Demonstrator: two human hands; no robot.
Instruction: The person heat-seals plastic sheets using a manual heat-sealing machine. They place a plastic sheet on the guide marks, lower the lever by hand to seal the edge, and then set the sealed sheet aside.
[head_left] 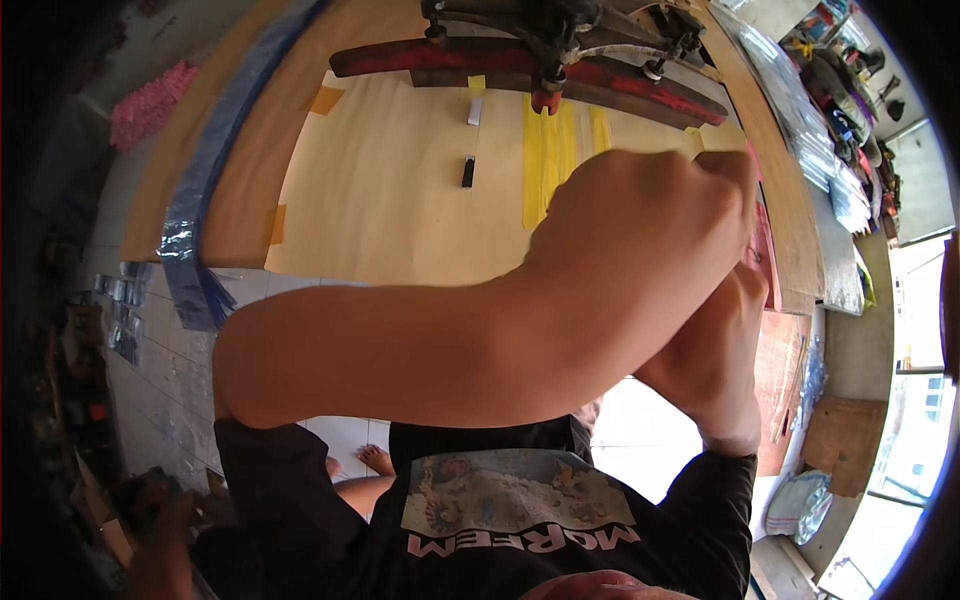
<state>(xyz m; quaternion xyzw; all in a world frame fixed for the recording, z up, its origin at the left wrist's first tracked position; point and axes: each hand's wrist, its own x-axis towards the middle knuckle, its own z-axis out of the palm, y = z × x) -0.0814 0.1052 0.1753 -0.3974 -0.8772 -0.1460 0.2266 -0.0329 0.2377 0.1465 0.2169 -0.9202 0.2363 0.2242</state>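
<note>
My left forearm reaches across from the left, and my left hand is curled closed over the right part of a tan sheet. Just below it, my right hand is also closed, with its knuckles close to the left hand's. Whatever the fingers of either hand hold is hidden. A strip of pink-red material lies just right of the hands. Yellow strips run along the sheet left of my left hand. A small black piece and a small white piece lie farther left.
A long red bar on a dark metal frame spans the table's far side. Blue plastic strips hang over the left edge. Clear plastic sheets lie at far right. Pink material sits far left; a blurred arm shows lower left.
</note>
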